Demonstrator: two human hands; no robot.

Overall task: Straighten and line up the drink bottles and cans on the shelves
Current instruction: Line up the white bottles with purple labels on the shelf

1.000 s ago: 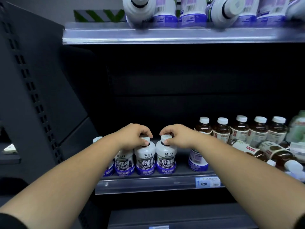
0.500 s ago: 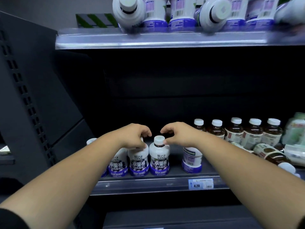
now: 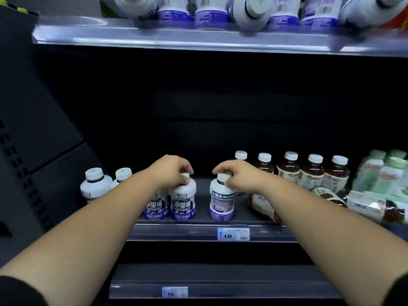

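Note:
Small white bottles with purple labels stand along the front of the middle shelf [image 3: 198, 231]. My left hand [image 3: 172, 172] grips the cap of one white bottle [image 3: 183, 202], which stands against a matching bottle [image 3: 154, 206] partly hidden by my forearm. My right hand [image 3: 238, 175] pinches the cap of another white bottle [image 3: 221, 202], which stands apart to the right with its label turned sideways. Two more white bottles [image 3: 95, 186] stand further left.
A row of brown tea bottles [image 3: 311, 173] stands at the back right, with toppled brown bottles [image 3: 262, 204] in front. Pale green bottles [image 3: 382, 173] fill the far right. The upper shelf [image 3: 198, 41] holds white bottles, some lying on their sides. A price tag [image 3: 233, 234] marks the shelf edge.
My right hand has left the bottle beside the left one and now pinches the cap of the bottle further right. The camera has moved closer and shifted left.

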